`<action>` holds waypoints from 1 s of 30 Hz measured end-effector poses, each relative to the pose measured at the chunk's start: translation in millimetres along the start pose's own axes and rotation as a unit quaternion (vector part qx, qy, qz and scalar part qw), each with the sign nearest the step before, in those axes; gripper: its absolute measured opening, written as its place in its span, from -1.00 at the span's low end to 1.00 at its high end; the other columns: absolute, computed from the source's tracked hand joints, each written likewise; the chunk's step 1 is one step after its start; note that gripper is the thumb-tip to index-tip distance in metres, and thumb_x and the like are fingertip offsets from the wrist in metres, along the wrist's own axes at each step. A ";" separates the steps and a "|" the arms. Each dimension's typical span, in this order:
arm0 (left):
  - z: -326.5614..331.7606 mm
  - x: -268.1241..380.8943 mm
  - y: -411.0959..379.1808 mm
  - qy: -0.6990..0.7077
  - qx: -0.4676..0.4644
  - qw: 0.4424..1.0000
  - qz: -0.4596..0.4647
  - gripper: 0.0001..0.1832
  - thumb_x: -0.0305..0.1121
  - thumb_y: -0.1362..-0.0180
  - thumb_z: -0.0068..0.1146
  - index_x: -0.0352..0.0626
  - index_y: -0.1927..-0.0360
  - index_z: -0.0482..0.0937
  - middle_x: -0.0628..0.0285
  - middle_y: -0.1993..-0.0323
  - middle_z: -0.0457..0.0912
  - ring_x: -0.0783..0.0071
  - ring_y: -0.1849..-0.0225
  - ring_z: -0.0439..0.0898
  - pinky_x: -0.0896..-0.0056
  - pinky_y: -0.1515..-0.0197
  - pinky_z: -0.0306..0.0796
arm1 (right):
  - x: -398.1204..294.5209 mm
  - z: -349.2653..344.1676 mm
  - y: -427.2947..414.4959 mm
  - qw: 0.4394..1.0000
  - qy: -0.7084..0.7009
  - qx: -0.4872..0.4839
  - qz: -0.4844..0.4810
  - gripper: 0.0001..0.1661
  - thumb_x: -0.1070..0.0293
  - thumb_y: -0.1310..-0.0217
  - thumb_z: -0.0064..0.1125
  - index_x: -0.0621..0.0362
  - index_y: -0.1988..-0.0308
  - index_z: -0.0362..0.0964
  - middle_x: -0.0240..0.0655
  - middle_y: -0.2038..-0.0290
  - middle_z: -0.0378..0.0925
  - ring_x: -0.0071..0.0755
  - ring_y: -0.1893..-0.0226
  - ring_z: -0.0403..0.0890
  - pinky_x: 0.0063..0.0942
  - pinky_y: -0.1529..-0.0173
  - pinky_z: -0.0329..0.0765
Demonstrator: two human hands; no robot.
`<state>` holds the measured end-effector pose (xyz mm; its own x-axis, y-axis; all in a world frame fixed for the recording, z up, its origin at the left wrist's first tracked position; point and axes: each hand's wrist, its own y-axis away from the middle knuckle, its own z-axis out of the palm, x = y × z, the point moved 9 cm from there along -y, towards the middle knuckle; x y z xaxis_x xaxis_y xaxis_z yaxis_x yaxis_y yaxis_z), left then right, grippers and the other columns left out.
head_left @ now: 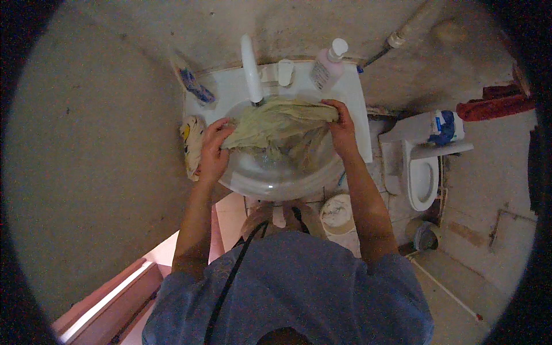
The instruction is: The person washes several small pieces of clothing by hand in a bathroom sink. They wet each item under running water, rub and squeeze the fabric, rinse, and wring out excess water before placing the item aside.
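Note:
A wet, pale yellow-green cloth [280, 118] is stretched across the white wash basin [284, 189], directly below the end of the white faucet [251, 71]. At the cloth's left end, my left hand [215, 148] grips its edge near the basin's left rim. My right hand [343, 125] pinches the opposite end over the right side of the bowl. The cloth's middle and lower folds hang down into the basin, where water seems to lie, though the dim light blurs this.
A pump bottle of pink liquid [328, 64] stands at the basin's back right. Behind the basin's left corner is a blue-patterned packet [196, 86]; a patterned cloth [194, 146] hangs at the left edge. A round bin [338, 213] and a toilet [422, 183] are to the right.

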<state>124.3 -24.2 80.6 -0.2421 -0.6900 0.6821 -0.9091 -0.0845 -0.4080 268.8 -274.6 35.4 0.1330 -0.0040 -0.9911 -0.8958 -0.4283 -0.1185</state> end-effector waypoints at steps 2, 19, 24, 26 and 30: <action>22.8 -15.6 1.7 -0.065 -0.029 0.997 0.011 -0.39 -0.70 0.37 -0.08 -0.10 0.08 0.42 0.11 -0.06 0.29 0.10 0.00 0.30 0.26 -0.03 0.21 | 10.6 -3.7 -1.9 0.967 0.203 -0.003 -0.154 -0.34 0.72 0.23 -0.15 -0.02 0.02 0.23 -0.21 -0.02 0.22 -0.20 -0.07 0.23 -0.35 -0.06 0.27; 193.7 -101.0 65.1 -0.271 -0.345 0.898 -0.041 -0.34 -0.19 0.04 -0.01 0.16 -0.20 0.09 0.11 -0.22 0.05 -0.06 -0.17 0.12 -0.15 -0.15 -0.05 | 160.8 120.9 45.0 0.670 0.658 -0.344 -0.012 -0.21 -0.17 0.10 -0.01 -0.01 -0.11 0.14 -0.18 -0.14 0.11 0.09 -0.19 -0.02 0.38 -0.06 -0.21; 229.9 -159.9 92.1 -0.222 -0.424 0.869 -0.122 -0.36 -0.16 0.01 -0.05 -0.01 -0.17 0.09 0.06 -0.15 0.12 0.00 -0.13 0.14 -0.09 -0.14 -0.04 | 225.2 126.1 61.5 0.702 0.561 -0.424 0.112 -0.27 -0.11 0.09 0.00 0.03 -0.06 0.17 -0.17 -0.09 0.16 0.06 -0.14 0.05 0.30 -0.07 -0.14; 241.8 -174.5 96.3 -0.187 -0.418 0.875 -0.157 -0.41 -0.16 0.00 -0.05 -0.05 -0.13 0.13 0.08 -0.09 0.16 0.05 -0.08 0.17 -0.02 -0.10 -0.01 | 244.2 125.2 64.6 0.716 0.520 -0.439 0.153 -0.29 -0.08 0.09 0.00 0.05 -0.05 0.18 -0.16 -0.07 0.18 0.05 -0.12 0.08 0.26 -0.07 -0.11; 255.8 -194.3 96.4 -0.148 -0.396 0.882 -0.209 -0.49 -0.17 -0.02 -0.04 -0.11 -0.05 0.20 0.12 0.03 0.24 0.15 0.03 0.23 0.10 -0.02 0.06 | 266.1 125.8 63.4 0.731 0.480 -0.447 0.189 -0.33 -0.04 0.08 0.00 0.08 -0.01 0.20 -0.14 -0.02 0.22 0.03 -0.08 0.13 0.19 -0.08 -0.06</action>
<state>170.4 -82.1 -246.5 0.1621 -0.8851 0.4363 -0.8783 0.0722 0.4727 194.1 -189.1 -243.5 0.5680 -0.7232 -0.3929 -0.3667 -0.6498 0.6658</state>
